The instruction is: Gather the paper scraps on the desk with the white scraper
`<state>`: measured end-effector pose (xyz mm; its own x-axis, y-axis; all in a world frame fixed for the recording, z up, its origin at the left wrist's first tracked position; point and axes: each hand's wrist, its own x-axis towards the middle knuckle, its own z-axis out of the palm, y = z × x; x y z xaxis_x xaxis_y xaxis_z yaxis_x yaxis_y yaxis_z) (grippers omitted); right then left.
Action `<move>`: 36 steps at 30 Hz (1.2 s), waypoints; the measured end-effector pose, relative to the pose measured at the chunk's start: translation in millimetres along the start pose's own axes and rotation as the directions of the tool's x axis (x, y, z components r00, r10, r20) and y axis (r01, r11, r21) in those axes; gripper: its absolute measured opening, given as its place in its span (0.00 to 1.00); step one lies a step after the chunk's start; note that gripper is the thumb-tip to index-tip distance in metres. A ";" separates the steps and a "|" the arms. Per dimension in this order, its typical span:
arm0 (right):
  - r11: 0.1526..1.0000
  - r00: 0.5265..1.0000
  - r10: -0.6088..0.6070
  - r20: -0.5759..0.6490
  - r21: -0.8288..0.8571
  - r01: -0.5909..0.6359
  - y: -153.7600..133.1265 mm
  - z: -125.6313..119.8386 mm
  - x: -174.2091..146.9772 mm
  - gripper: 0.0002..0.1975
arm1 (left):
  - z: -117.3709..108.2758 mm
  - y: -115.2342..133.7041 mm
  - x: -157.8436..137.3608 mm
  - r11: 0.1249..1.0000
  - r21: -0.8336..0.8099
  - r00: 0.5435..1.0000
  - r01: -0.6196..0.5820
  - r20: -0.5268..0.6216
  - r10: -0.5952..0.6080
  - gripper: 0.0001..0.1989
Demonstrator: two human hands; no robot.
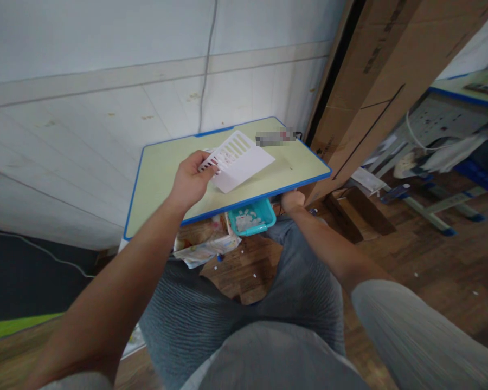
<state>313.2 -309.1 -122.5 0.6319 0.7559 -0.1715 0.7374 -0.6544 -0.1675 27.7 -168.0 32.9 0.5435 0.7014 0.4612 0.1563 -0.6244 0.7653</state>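
Observation:
Between the thumb and fingers of my left hand (194, 179) is a white sheet with a row of slots cut out along one side (248, 165). The sheet is tilted a little above the pale green tabletop (158, 187). My right hand (293, 200) reaches under the blue front edge of the table, right of a turquoise basket (271, 212). Its fingers are hidden beneath the tabletop, so what they touch does not show. Small white pieces (249, 220) lie in the basket.
A pixelated, elongated object (275, 137) lies at the table's back right. Tall cardboard (374, 70) stands right of the table. Under the tabletop, left of the basket, sits a paper-lined compartment (205, 246). White scraps dot the wooden floor (260, 265). Another desk (472, 96) is farther right.

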 end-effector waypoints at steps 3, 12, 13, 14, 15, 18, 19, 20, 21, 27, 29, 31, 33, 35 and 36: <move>0.989 0.997 0.017 -0.074 0.147 -0.006 12.4 -0.2 -27.3 0.22 | -6.4 -3.9 -2.2 1.000 -0.014 1.000 0.002 -0.027 -0.003 0.16; 0.660 0.876 -0.102 -0.471 0.627 0.414 11.6 -69.6 -86.1 0.23 | -23.7 0.6 2.1 0.980 -0.185 0.997 -0.075 -0.045 0.067 0.18; 0.582 0.864 -0.147 -0.481 0.665 0.468 -2.2 -79.9 -85.9 0.26 | -23.1 5.8 4.1 0.972 -0.217 0.996 -0.093 -0.030 0.088 0.18; 0.410 0.859 -0.217 -0.464 0.756 0.511 -17.2 -89.1 -85.3 0.30 | -22.3 10.9 6.1 0.962 -0.248 0.994 -0.111 -0.008 0.113 0.18; 0.264 0.854 -0.295 -0.428 0.823 0.503 -32.7 -96.8 -84.3 0.31 | -21.6 15.6 7.8 0.954 -0.274 0.991 -0.125 0.016 0.134 0.18; 0.167 0.815 -0.500 -0.294 0.890 0.424 -73.9 -108.6 -80.4 0.29 | -22.4 21.5 11.2 0.946 -0.302 0.983 -0.120 0.095 0.155 0.19; 0.167 0.809 -0.516 -0.281 0.893 0.417 -84.4 -109.2 -78.6 0.28 | -24.2 20.1 11.9 0.946 -0.303 0.981 -0.111 0.118 0.153 0.20; 0.170 0.800 -0.533 -0.274 0.892 0.418 -93.2 -108.8 -76.1 0.27 | -26.9 17.1 12.7 0.947 -0.305 0.980 -0.104 0.130 0.149 0.20; 0.167 0.793 -0.544 -0.276 0.890 0.424 -100.6 -108.1 -72.9 0.25 | -30.6 12.5 13.8 0.947 -0.307 0.980 -0.099 0.133 0.146 0.20; 0.239 0.713 -0.630 -0.307 0.797 0.554 -137.1 -120.9 -37.4 0.25 | -62.2 -28.3 34.7 0.950 -0.294 0.992 -0.103 0.039 0.119 0.21; 0.267 0.687 -0.673 -0.276 0.775 0.573 -151.1 -131.3 -21.1 0.25 | -68.6 -39.6 46.5 0.946 -0.309 0.995 -0.096 0.002 0.102 0.19; 0.300 0.635 -0.738 -0.228 0.732 0.612 -164.1 -139.4 -4.8 0.27 | -70.6 -45.9 57.1 0.937 -0.338 0.996 -0.084 -0.036 0.076 0.16; 0.329 0.607 -0.770 -0.194 0.696 0.639 -173.8 -142.1 8.9 0.27 | -69.6 -46.9 64.6 0.930 -0.363 0.997 -0.060 -0.069 0.037 0.14; 0.349 0.616 -0.770 -0.164 0.700 0.623 -178.6 -138.9 17.4 0.25 | -68.0 -45.7 69.4 0.930 -0.368 0.997 -0.011 -0.080 -0.020 0.13; 0.355 0.625 -0.766 -0.146 0.716 0.602 -179.1 -135.8 19.0 0.25 | -67.6 -46.3 71.5 0.932 -0.362 0.996 0.023 -0.075 -0.053 0.13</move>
<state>225.6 -174.7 36.1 -0.1350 0.9773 0.1631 0.4709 0.2081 -0.8573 3.6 -65.7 60.8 0.4712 0.7574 0.4521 -0.1408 -0.4414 0.8862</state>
